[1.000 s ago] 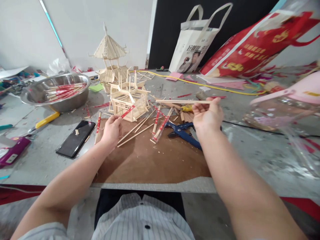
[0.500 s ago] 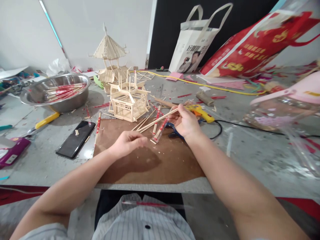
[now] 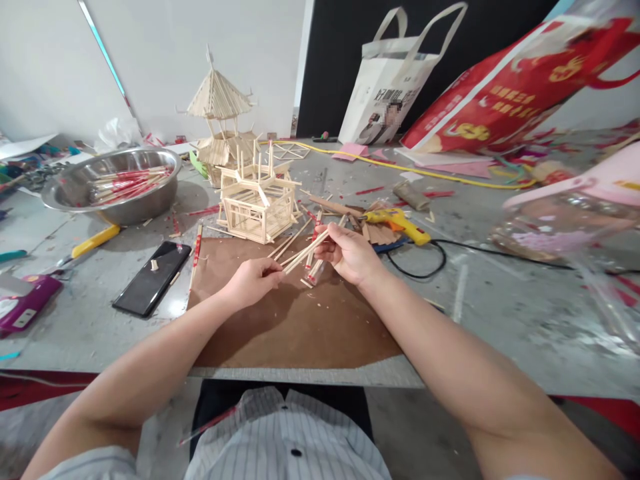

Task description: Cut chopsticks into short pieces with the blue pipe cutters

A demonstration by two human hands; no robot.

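Note:
My right hand (image 3: 350, 252) is closed around a pair of bare wooden chopsticks (image 3: 305, 251), held over the brown board (image 3: 295, 320). My left hand (image 3: 254, 280) pinches the lower end of the same chopsticks. Just beyond stands a small house frame (image 3: 257, 200) built of sticks, with a finished stick pagoda (image 3: 219, 110) behind it. More chopsticks, some in red wrappers (image 3: 314, 250), lie loose on the board.
A steel bowl (image 3: 113, 183) of wrapped chopsticks sits at the left, a black phone (image 3: 153, 277) nearer. A yellow glue gun (image 3: 397, 223) with a black cord lies right of my hands. Bags (image 3: 393, 80) lean on the back wall. A clear jar (image 3: 565, 227) lies at right.
My right hand brought the chopsticks down and leftward from over the glue gun to the board. My left hand left the house frame and took hold of their lower end.

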